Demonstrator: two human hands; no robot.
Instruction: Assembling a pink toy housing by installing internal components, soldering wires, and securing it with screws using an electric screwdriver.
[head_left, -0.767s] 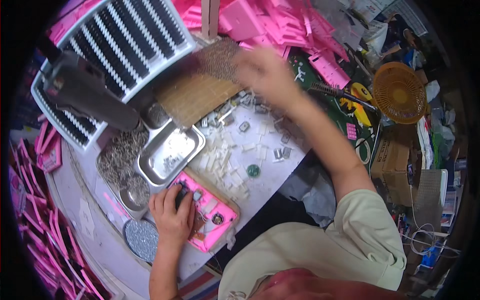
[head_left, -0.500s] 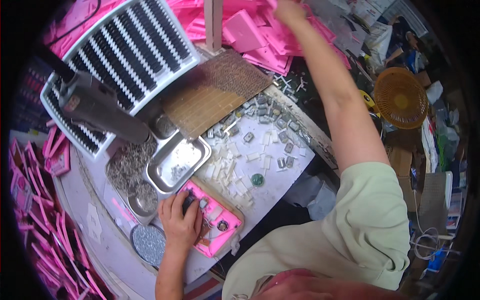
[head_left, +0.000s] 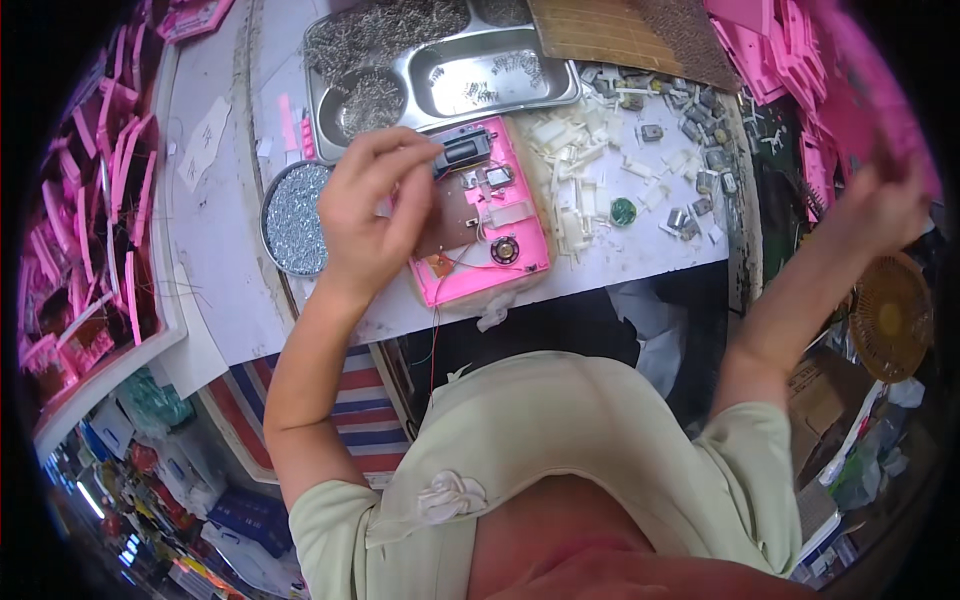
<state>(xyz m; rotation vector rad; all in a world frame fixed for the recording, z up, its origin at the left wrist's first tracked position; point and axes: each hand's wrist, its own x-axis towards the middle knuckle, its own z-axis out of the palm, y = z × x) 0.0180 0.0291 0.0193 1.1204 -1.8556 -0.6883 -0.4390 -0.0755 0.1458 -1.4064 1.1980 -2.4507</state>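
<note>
A pink plastic housing lies open side up at the table's front edge, with a small round speaker, thin wires and a silvery motor inside. At its upper left sits a dark rectangular module. My left hand is over the housing's left side, fingers bent and thumb apart; the index fingertip is at the module's edge, and no held thing shows. Off to the far right, my right hand is smeared by motion, closed at the lower end of a blurred pink plastic panel.
Behind the housing stands a steel compartment tray of screws. Left of it is a round dish of small metal bits. White plastic pieces and small motors lie to the right. Pink parts fill a bin at left.
The view has swung to the right and down. My right hand has come back from the far pink pile with a pink panel. My left hand has eased off the dark module.
</note>
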